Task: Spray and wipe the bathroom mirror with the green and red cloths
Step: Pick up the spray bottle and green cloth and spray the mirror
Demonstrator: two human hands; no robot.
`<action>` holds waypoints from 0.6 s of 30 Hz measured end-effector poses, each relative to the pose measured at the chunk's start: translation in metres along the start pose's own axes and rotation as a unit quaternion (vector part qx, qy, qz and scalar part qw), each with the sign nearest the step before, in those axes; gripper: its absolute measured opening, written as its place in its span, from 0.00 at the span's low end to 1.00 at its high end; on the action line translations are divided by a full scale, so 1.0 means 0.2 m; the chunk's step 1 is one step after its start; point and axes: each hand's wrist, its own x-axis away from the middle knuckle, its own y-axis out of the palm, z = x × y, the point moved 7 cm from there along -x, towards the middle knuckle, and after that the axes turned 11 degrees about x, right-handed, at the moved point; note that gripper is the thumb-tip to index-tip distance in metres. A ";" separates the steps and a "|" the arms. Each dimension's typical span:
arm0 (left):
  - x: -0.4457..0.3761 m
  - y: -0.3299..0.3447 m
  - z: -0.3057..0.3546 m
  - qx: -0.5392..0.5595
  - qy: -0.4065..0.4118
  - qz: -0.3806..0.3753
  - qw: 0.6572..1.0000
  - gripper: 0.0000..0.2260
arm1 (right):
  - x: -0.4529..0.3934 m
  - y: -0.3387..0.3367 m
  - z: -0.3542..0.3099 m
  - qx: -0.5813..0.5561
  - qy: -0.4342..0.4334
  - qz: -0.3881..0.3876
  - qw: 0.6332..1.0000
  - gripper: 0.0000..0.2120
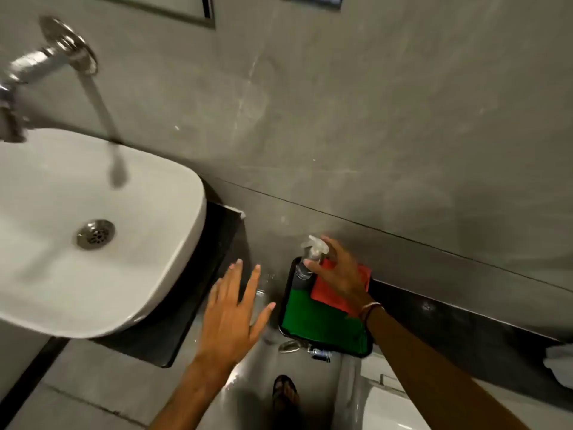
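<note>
A clear spray bottle [313, 248] stands at the far left corner of a black tray [283, 308] low down by the wall. A green cloth [319, 321] lies flat in the tray, and a red cloth [328, 293] lies on its far right part. My right hand [339, 271] reaches down over the red cloth, with thumb and fingers closed around the bottle's neck under the trigger head. My left hand [231, 311] hovers left of the tray, fingers spread, holding nothing. Only the mirror's lower edge [148, 1] shows at the top.
A white basin [93, 274] sits on a black counter [192, 321] at left, with a chrome wall tap [37, 66] above it. My sandalled foot [285, 395] is below the tray. A white fixture [390, 408] is at bottom right and a white crumpled item [561, 364] at the right edge.
</note>
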 end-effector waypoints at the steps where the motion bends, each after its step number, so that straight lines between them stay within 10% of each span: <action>1: -0.04 0.10 0.01 0.032 0.005 -0.023 0.999 0.30 | -0.05 0.03 0.02 0.000 -0.012 -0.009 1.000 0.26; 10: -0.40 0.83 0.14 0.028 0.034 -0.240 0.970 0.31 | -0.27 0.22 0.16 0.037 -0.128 0.042 0.990 0.16; 18: -0.44 0.90 0.14 0.041 -0.056 -0.263 0.962 0.23 | -0.27 0.21 -0.03 0.090 -0.166 0.102 0.977 0.22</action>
